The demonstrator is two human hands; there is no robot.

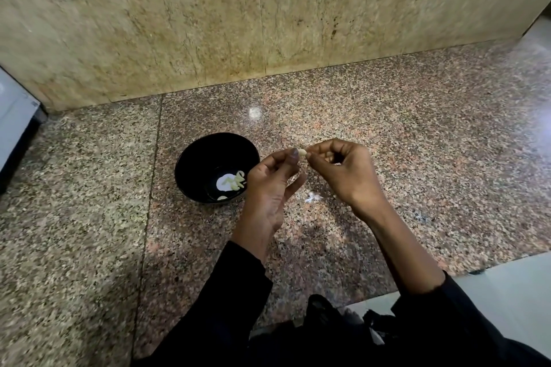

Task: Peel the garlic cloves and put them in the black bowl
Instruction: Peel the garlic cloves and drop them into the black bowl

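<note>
A pale garlic clove (303,152) is held above the granite counter, just right of the black bowl (190,158). My left hand (269,188) pinches its left end between thumb and fingers. My right hand (343,171) pinches its right end, with the fingers curled in. Several peeled cloves (237,180) lie in the bottom of the bowl. Most of the held clove is hidden by my fingertips.
A scrap of white garlic skin (312,197) lies on the counter (417,143) under my hands. A stone wall (208,24) rises behind. A grey appliance edge (15,125) stands at the far left. The counter's front edge (465,272) drops off at lower right.
</note>
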